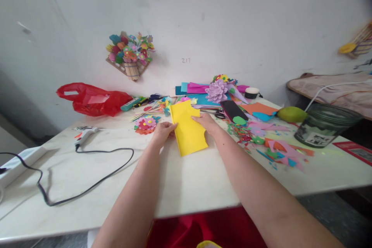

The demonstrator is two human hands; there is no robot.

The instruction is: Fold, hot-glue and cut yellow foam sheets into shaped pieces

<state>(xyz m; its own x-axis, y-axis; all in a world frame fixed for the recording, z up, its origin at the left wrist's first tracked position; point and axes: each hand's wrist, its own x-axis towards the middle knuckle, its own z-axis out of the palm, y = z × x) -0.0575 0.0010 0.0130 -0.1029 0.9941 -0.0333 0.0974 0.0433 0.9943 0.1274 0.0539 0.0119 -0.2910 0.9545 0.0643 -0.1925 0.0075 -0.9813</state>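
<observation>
A yellow foam sheet with a notched edge lies on the white table in front of me. My left hand grips its left edge, fingers curled on it. My right hand pinches its right edge near the notch. Both hands hold the sheet flat against the tabletop.
A glue gun with a black cord lies at the left. A red plastic bag, a foam flower, scissors, coloured foam sheets, scraps and a dark jar crowd the back and right.
</observation>
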